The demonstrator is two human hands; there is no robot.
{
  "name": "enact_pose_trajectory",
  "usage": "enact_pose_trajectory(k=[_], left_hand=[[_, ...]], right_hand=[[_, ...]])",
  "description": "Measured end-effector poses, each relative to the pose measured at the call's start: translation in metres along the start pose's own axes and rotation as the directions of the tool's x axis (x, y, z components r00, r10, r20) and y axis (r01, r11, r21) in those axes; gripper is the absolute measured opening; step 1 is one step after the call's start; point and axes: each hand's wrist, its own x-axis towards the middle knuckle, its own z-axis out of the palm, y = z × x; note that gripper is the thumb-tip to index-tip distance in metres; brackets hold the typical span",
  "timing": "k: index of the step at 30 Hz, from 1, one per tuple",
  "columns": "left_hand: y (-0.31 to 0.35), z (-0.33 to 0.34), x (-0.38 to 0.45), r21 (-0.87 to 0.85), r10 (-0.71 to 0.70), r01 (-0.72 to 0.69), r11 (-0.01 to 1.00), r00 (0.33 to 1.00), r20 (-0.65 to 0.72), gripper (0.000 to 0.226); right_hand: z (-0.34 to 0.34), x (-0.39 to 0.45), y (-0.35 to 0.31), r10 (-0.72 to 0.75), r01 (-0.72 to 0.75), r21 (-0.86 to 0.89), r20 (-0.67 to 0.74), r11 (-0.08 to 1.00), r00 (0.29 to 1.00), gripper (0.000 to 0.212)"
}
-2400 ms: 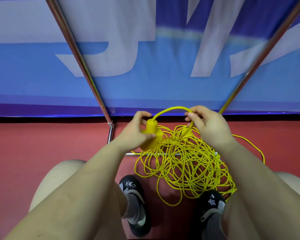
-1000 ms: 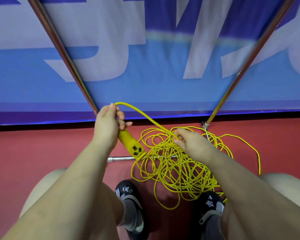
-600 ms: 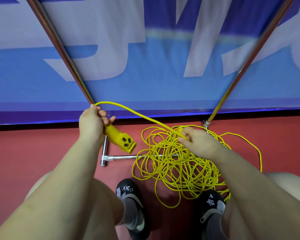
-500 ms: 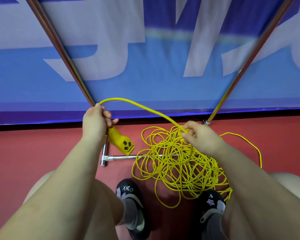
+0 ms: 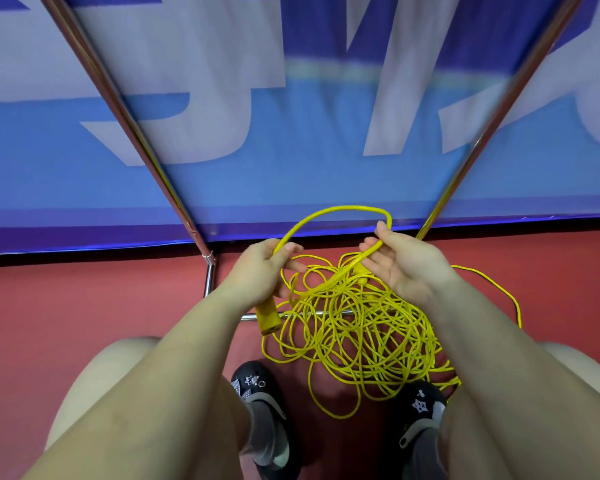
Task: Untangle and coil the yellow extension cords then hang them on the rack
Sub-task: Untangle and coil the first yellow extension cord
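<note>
Forming the first loop of the coil. Left hand [image 5: 262, 271] curled round the socket end [image 5: 268, 317], cord arching up toward 12 o'clock. Right hand [image 5: 404, 263] pinching the cord [image 5: 340, 211] at 3 o'clock of the loop. Tangled pile [image 5: 354, 337] lying on the floor [image 5: 84, 306] across the rack's base bar [image 5: 250, 318]. Next: pass the pinched cord into the left hand, then draw fresh slack without snagging.
</note>
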Motion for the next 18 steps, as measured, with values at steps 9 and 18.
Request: enact_pose_trajectory(k=[9, 18], left_hand=[[-0.002, 0.014, 0.001, 0.181, 0.066, -0.093, 0.979, 0.986, 0.151, 0.025], [-0.001, 0.02, 0.001, 0.158, 0.121, -0.151, 0.976, 0.975, 0.185, 0.02]], right_hand=[[0.0, 0.004, -0.008, 0.078, -0.049, 0.341, -0.071, 0.939, 0.994, 0.018], [0.002, 0.007, -0.019, -0.025, 0.011, 0.482, 0.023, 0.876, 0.999, 0.017]])
